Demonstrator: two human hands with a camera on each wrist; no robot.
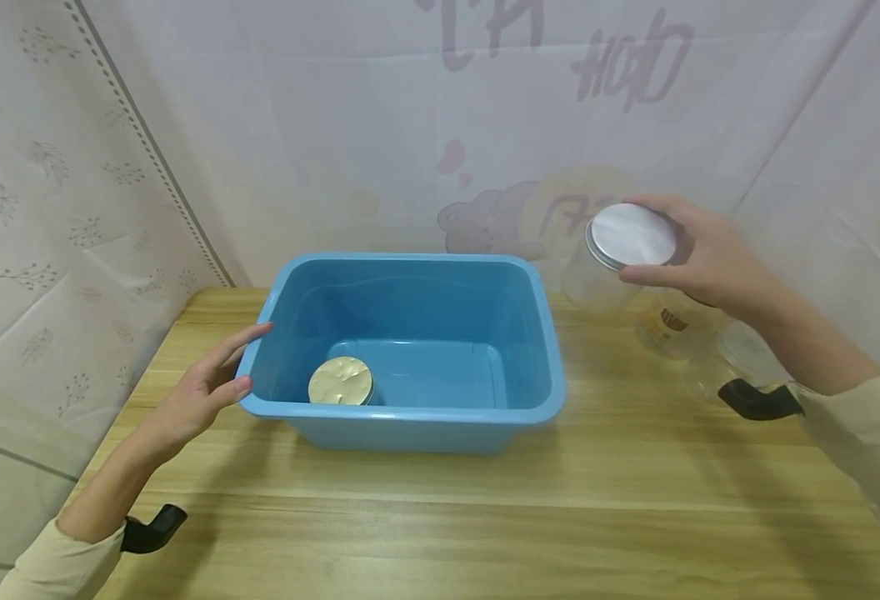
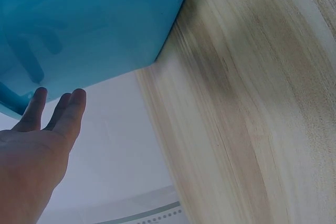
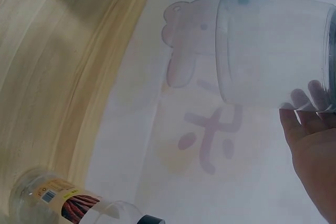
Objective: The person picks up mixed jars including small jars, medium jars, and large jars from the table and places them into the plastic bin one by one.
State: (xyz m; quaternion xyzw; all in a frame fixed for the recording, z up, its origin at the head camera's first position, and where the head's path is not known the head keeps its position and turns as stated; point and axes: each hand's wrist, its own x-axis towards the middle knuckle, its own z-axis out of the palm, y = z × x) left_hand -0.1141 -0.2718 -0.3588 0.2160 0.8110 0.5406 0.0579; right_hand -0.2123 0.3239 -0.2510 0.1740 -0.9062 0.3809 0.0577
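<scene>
A blue plastic tub stands on the wooden table, and a jar with a gold lid sits inside it at the front left. My left hand lies open with straight fingers against the tub's left rim; the left wrist view shows its fingers just beside the tub wall. My right hand grips a clear jar with a silver lid by the lid, held tilted in the air to the right of the tub. The right wrist view shows that empty clear jar.
Two more clear containers stand on the table under my right arm: a labelled jar and another one behind it. A bottle with dark contents shows in the right wrist view. Printed cloth hangs behind and to the left.
</scene>
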